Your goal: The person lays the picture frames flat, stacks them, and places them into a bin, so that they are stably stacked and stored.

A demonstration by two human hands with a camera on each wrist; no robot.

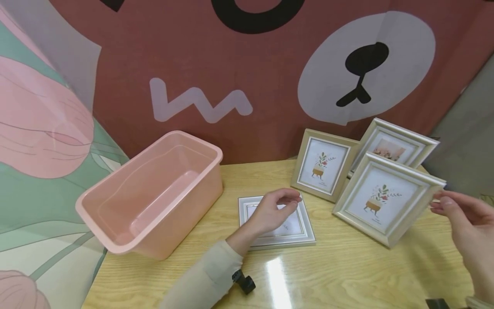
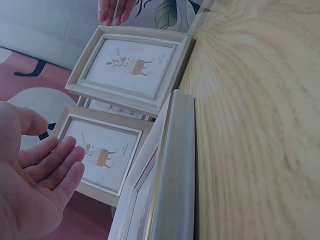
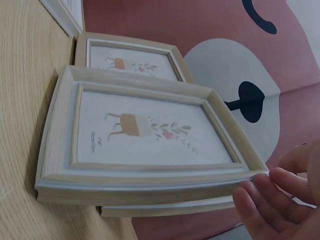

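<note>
My left hand (image 1: 275, 212) hovers over a silver picture frame (image 1: 306, 234) lying flat on the table, its fingers loosely bent and holding nothing. The left wrist view shows this left hand (image 2: 37, 185) palm up to the camera, fingers apart from the thumb. At the right, my right hand (image 1: 468, 225) has its fingertips right at the upper corner of a champagne-coloured picture frame (image 1: 380, 201), which stands upright with a potted-plant print. In the right wrist view, the fingers (image 3: 260, 205) are beside that corner, not curled round it.
A tan picture frame (image 1: 324, 165) with a similar print stands behind, beside another light frame (image 1: 401, 141) with a pinkish picture. A pink plastic bin (image 1: 185, 214) stands at the left of the wooden table (image 1: 328, 279). A printed cloth (image 1: 266, 128) hangs close behind.
</note>
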